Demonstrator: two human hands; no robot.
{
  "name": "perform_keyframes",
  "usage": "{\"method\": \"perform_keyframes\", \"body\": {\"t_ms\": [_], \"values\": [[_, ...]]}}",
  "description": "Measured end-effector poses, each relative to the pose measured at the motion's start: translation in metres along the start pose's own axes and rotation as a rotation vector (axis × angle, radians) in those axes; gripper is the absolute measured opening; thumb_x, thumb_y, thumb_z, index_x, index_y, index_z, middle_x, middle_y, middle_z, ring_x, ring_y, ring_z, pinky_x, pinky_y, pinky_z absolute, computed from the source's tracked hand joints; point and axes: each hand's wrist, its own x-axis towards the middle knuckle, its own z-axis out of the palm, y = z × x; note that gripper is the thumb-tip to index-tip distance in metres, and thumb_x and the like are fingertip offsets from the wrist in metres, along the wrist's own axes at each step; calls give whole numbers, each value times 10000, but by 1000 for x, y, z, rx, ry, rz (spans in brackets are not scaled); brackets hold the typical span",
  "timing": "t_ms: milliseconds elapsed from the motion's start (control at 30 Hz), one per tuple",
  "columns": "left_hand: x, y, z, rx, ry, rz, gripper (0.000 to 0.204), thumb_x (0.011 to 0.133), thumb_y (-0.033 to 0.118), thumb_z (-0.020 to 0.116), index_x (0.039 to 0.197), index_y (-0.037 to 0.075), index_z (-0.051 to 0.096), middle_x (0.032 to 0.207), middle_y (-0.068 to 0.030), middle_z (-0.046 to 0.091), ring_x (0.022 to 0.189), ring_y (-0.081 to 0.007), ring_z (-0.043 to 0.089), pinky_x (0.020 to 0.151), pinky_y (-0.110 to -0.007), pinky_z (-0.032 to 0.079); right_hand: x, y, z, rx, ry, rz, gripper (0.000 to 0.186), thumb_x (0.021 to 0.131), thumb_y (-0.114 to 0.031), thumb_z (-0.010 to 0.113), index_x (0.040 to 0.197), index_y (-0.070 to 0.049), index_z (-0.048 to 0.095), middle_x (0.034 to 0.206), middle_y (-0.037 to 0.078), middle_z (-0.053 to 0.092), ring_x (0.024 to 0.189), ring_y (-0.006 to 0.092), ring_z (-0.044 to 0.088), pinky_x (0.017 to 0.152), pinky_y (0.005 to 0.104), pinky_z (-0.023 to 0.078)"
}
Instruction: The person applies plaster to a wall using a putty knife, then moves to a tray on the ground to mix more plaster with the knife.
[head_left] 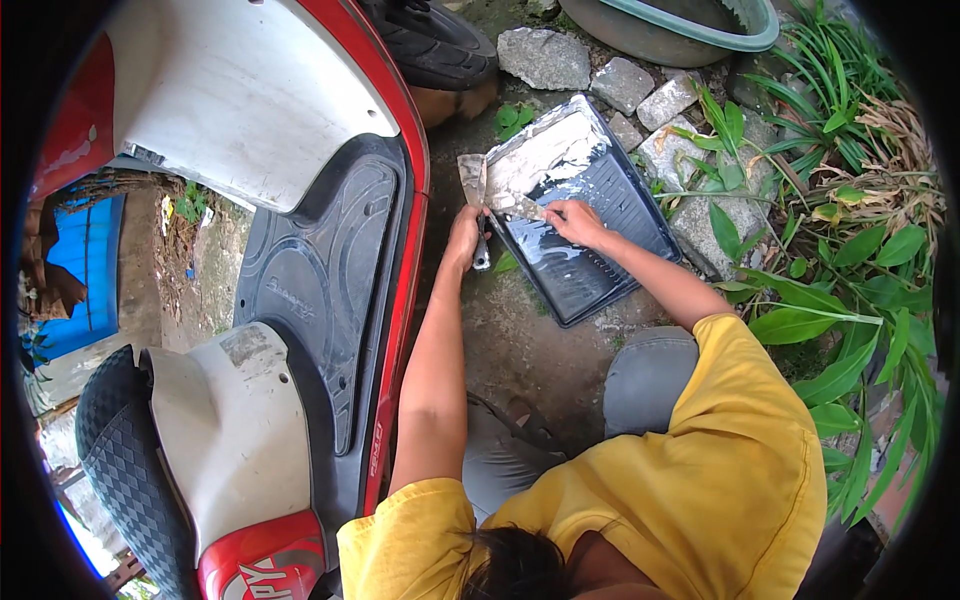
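Note:
A black ribbed paint tray (632, 208) lies on the ground in front of me, its far half spread with white paste (545, 148). My left hand (466, 234) is closed around the handle of a putty knife (472, 176) at the tray's left edge. The blade of that knife points away from me and is smeared with pale residue. Over the tray's left side, my right hand (577, 222) grips a second paste-coated scraper (522, 207). Its blade reaches left toward my left hand; whether the two tools touch, I cannot tell. My fingers hide the second scraper's handle.
A red and white scooter (335, 220) stands close on my left, its dark footboard beside my left arm. A black tyre (430, 45) is beyond it. Stone blocks (545, 58) and a green basin (680, 30) lie at the far side. Leafy plants (850, 300) crowd the right.

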Motion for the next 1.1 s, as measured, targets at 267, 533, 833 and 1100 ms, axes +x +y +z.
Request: {"method": "perform_keyframes", "body": {"t_ms": [267,533,833,1100], "values": [[-45,21,25,398,139,59,343,889,318,370,902,28,554,890,-116,530,712,-168,560,466,-281,478,-43,-13,-49,542,-136,251,323,930,-271,531,1167,-54,560,611,-31,488,478,46,447,429,213,386],[-92,-19,112,43,-195,-8,301,947,327,388,1070,54,430,722,-49,474,489,-112,426,402,-275,380,-110,6,-87,457,96,291,339,922,-243,522,1227,-101,564,645,22,555,536,91,488,515,249,432],[-78,-39,142,24,-238,-8,211,898,234,398,994,50,431,680,-32,457,485,-102,412,373,-247,355,-147,-6,-90,-319,279,95,341,885,-133,507,1205,-223,580,772,124,548,703,318,550,648,405,458],[-51,-72,141,-77,-255,-73,244,861,202,364,1008,29,453,684,-54,463,475,-134,414,375,-285,363,-141,18,-60,-460,328,-14,411,859,-37,493,1222,-214,570,799,154,500,752,330,519,687,409,455]]}}
